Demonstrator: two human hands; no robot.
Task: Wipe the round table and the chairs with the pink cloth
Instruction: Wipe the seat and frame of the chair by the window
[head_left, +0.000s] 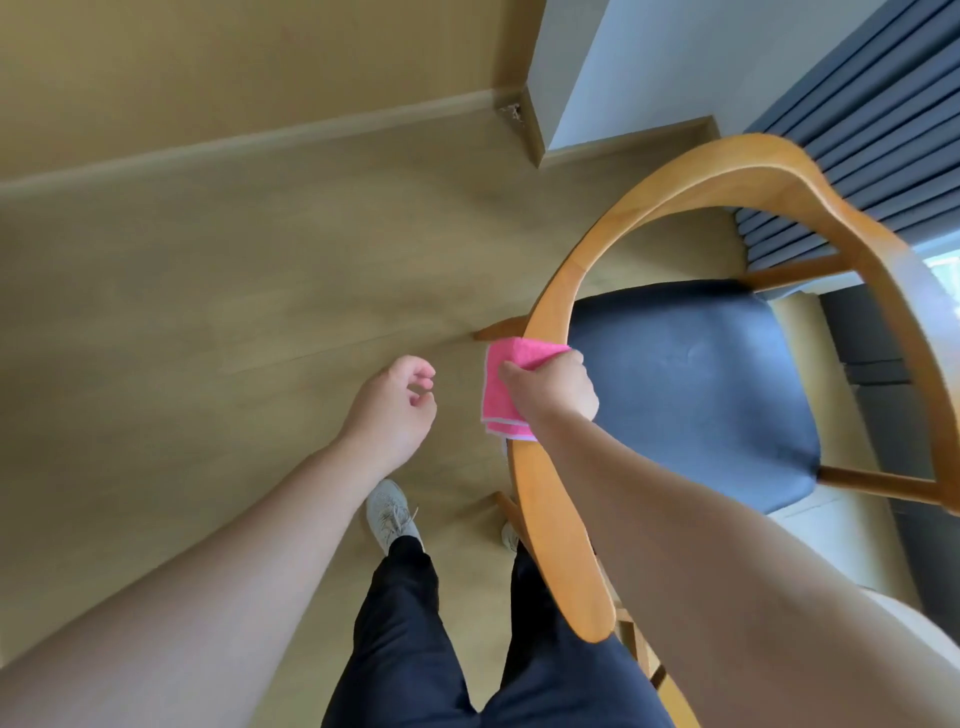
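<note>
Right hand (553, 387), center-right of frame, fingers curled round the pink cloth (506, 387), pressing it onto the curved wooden rail of the chair (566, 291). Cloth folded over the rail's left side, part hanging down outside it w/ pale edge showing. Left hand (392, 405) at center, held in air over the floor (208, 312), fingers loosely curled, holding nothing, well apart from chair. Chair fills right half of frame: rail arcs from upper right round to lower center, dark blue seat pad (691, 384) inside the arc. Bottom center: dark trousers (405, 639), pale sneaker (389, 514) on the floor, 2nd shoe mostly hidden behind the rail. Upper right: gray pleated curtain (857, 119), white wall (649, 57) beside it. Tan baseboard (260, 145) runs across upper left. Round table not clearly in view; pale rounded edge at lower right, can't tell what it is.
</note>
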